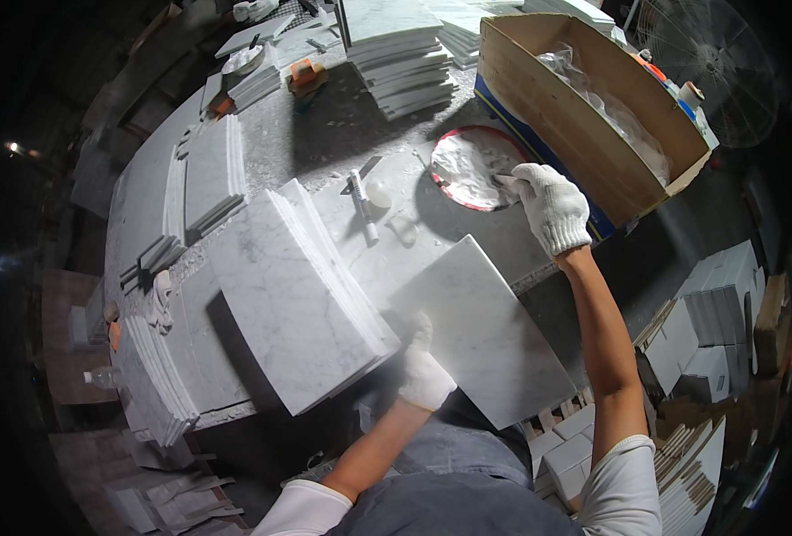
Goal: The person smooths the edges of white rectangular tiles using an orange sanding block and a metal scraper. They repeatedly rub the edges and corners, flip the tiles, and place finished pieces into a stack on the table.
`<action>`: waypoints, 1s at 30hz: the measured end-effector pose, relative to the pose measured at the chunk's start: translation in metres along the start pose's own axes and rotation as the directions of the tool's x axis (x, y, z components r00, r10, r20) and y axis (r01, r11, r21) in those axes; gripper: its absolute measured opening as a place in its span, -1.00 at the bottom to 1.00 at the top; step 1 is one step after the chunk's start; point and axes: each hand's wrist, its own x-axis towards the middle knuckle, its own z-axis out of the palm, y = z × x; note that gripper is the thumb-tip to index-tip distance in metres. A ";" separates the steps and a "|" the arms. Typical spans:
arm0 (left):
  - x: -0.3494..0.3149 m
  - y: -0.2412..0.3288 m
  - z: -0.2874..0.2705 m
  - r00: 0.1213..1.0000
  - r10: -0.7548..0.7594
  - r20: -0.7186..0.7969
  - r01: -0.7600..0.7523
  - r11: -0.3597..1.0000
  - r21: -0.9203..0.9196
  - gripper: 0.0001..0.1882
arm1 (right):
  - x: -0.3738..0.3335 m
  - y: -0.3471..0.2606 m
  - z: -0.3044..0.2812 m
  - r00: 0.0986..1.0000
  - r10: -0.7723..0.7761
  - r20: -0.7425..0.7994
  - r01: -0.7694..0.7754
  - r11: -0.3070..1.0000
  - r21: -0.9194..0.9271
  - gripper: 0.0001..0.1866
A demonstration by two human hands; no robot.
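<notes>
A white knit glove covers my left hand [427,375], which grips the near left edge of a grey-veined marble tile [485,330], thumb on top and fingers hidden beneath. The tile slants over the front of the table. To the right, my gloved right hand [552,210] is closed at the rim of a round red-edged tub [438,183] holding white paste [472,165]. A small, dark, flat blade [508,180] like a putty knife's sticks out of its fingers into the paste; its handle is hidden. Left of the tile lies a stack of marble tiles [289,295].
A marker pen [363,207] lies mid-table, left of the tub. An open cardboard box [583,98] with clear plastic stands behind the right hand. More tile stacks [400,62] line the back and left. A large fan [708,67] is at the far right, white boxes [713,313] below.
</notes>
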 end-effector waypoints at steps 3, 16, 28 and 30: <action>-0.001 0.000 0.002 0.999 0.015 -0.040 -0.014 0.999 0.033 -0.29 | 0.004 -0.017 -0.015 0.991 0.053 0.126 -0.041 0.994 -0.100 -0.85; 0.008 -0.007 -0.010 0.989 0.116 0.091 -0.122 0.990 0.068 -0.44 | 0.017 -0.153 0.000 0.877 -0.171 0.449 0.065 0.968 0.240 -0.55; -0.003 -0.002 0.003 0.992 0.109 0.067 -0.104 0.992 -0.066 -0.49 | 0.046 -0.183 0.091 0.829 0.025 0.559 -0.107 0.988 0.114 -0.71; 0.001 -0.006 -0.001 0.975 0.206 0.084 -0.207 0.978 -0.001 -0.46 | 0.050 -0.187 0.095 0.856 0.009 0.517 -0.073 0.992 0.105 -0.73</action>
